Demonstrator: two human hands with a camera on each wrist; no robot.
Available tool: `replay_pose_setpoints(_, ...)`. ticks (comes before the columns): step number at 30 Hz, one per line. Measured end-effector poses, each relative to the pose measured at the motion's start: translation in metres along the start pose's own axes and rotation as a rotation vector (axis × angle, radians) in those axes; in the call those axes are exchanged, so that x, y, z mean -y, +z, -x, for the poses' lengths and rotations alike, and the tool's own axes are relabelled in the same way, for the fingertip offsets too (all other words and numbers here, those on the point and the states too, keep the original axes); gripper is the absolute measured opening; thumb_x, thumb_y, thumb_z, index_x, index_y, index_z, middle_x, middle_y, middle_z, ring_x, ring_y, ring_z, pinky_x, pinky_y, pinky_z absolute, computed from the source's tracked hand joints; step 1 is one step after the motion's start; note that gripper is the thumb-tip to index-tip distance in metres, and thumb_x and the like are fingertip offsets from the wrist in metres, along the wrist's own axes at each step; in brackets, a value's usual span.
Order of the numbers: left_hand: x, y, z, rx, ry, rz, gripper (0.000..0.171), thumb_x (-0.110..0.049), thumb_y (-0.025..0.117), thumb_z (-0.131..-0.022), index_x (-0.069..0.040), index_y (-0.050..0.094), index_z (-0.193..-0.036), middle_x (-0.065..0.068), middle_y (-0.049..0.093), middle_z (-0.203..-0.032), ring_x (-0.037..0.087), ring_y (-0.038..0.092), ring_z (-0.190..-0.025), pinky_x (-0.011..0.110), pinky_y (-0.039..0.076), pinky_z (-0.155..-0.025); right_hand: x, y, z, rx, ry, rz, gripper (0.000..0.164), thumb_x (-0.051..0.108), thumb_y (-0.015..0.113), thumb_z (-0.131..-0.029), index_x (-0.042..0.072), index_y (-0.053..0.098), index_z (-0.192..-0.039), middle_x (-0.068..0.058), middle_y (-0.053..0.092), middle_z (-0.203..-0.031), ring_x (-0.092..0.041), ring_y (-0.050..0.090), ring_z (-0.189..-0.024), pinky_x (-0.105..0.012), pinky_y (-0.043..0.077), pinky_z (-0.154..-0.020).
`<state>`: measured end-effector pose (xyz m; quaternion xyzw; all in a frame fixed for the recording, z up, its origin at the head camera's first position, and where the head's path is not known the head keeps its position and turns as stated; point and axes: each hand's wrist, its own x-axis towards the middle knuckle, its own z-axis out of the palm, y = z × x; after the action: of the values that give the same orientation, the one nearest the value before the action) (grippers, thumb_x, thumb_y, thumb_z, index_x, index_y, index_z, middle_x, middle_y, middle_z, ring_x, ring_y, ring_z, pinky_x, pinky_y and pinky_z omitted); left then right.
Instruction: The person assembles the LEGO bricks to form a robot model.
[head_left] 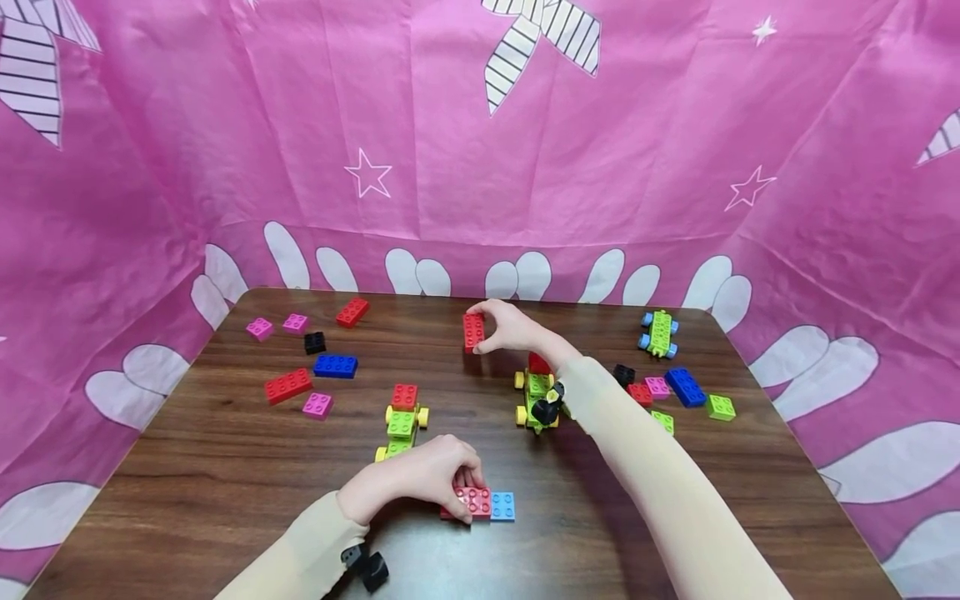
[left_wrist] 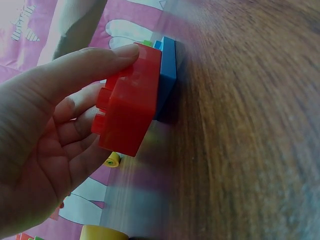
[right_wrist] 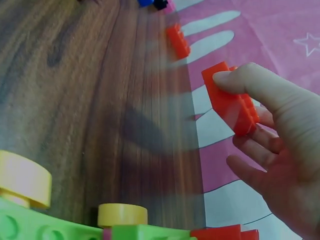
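Note:
Near the front of the table my left hand [head_left: 420, 469] grips a red brick [head_left: 477, 501] between thumb and fingers. A light blue brick [head_left: 503, 506] shows at its right end; the left wrist view has the red brick [left_wrist: 132, 100] lying over the blue brick [left_wrist: 169, 70]. Farther back, my right hand [head_left: 512, 326] pinches another red brick [head_left: 472, 332] by its ends. In the right wrist view this red brick [right_wrist: 227, 100] is held above the table, its studs toward the palm.
A green car with yellow wheels [head_left: 401, 425] stands behind my left hand. Another green car [head_left: 537, 387] is beside my right forearm. A green base with blue wheels [head_left: 661, 333] is back right. Loose bricks lie left, including a blue brick [head_left: 335, 366], and right, including a green brick [head_left: 721, 407].

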<state>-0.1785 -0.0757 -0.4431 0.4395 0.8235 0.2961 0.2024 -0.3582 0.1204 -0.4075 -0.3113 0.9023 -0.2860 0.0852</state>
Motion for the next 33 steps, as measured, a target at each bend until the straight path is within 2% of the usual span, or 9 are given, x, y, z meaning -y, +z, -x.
replay_pose_setpoints(8, 0.002, 0.001, -0.001, -0.001, 0.001, 0.005, 0.03, -0.024, 0.089, -0.067, -0.014, 0.071, -0.089, -0.013, 0.062, -0.081, -0.006, 0.055, -0.071, 0.01, 0.047, -0.065, 0.014, 0.004, 0.024, -0.103, -0.095, -0.004, 0.07, 0.023, 0.081, -0.068, 0.004, 0.055, -0.13, -0.014, 0.057, -0.125, -0.026, 0.052, -0.116, -0.043, 0.042, -0.103)
replay_pose_setpoints(14, 0.002, 0.001, -0.001, 0.004, -0.004, 0.005, 0.03, -0.025, 0.089, -0.067, -0.014, 0.071, -0.089, -0.014, 0.061, -0.081, -0.006, 0.054, -0.071, 0.011, 0.047, -0.065, 0.023, 0.006, 0.049, -0.159, -0.165, -0.042, 0.069, 0.021, 0.082, -0.068, 0.005, 0.055, -0.129, -0.011, 0.057, -0.124, -0.025, 0.052, -0.115, -0.047, 0.043, -0.101)
replay_pose_setpoints(17, 0.002, 0.0, -0.001, 0.007, -0.005, 0.005, 0.03, -0.025, 0.088, -0.067, -0.015, 0.071, -0.089, -0.014, 0.061, -0.081, -0.006, 0.054, -0.07, 0.011, 0.047, -0.065, 0.028, 0.008, 0.062, -0.175, -0.202, -0.048, 0.07, 0.021, 0.083, -0.067, 0.005, 0.055, -0.128, -0.011, 0.056, -0.124, -0.025, 0.052, -0.117, -0.046, 0.042, -0.102)
replay_pose_setpoints(25, 0.002, -0.001, 0.0, 0.009, -0.01, 0.018, 0.029, -0.024, 0.088, -0.068, -0.014, 0.071, -0.089, -0.014, 0.061, -0.08, -0.005, 0.055, -0.07, 0.012, 0.047, -0.065, 0.036, 0.016, 0.094, -0.16, -0.223, -0.092, 0.068, 0.021, 0.084, -0.069, 0.008, 0.054, -0.129, -0.007, 0.055, -0.126, -0.021, 0.052, -0.116, -0.047, 0.045, -0.099)
replay_pose_setpoints(33, 0.0, -0.002, 0.0, 0.021, -0.024, 0.011, 0.029, -0.023, 0.088, -0.068, -0.014, 0.071, -0.09, -0.013, 0.06, -0.081, -0.004, 0.054, -0.07, 0.012, 0.047, -0.065, 0.033, 0.028, 0.125, -0.128, -0.185, -0.124, 0.069, 0.024, 0.084, -0.069, 0.011, 0.053, -0.128, -0.003, 0.056, -0.125, -0.017, 0.052, -0.109, -0.05, 0.048, -0.092)
